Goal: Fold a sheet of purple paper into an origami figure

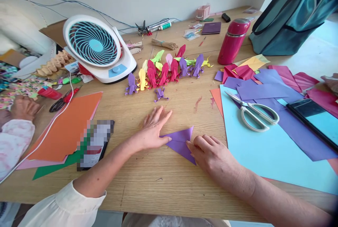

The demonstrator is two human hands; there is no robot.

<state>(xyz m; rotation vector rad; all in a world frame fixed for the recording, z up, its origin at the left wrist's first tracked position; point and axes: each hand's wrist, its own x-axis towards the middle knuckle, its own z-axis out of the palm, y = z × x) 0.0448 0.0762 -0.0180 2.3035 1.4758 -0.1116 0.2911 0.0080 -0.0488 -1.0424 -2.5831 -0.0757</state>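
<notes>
A folded piece of purple origami paper [179,142] lies on the wooden table, its pointed end to the left and a crease along its middle. My left hand [155,128] is open, fingers spread over the table, with its thumb pressing on the paper's left tip. On the other side, my right hand [207,153] is closed, thumb and curled fingers gripping the paper's right edge. Just beyond stands a small purple folded figure [160,94]. Behind it sit several more folded figures in red [163,74], yellow, green, pink and purple.
Scissors [253,111] rest on light blue paper [245,153] at the right, near purple sheets and a phone [314,118]. A pink flask [233,42], a teal bag [285,19] and a fan [95,47] stand behind. At left are another phone [96,144], orange paper [68,125] and a co-worker's hand [25,107].
</notes>
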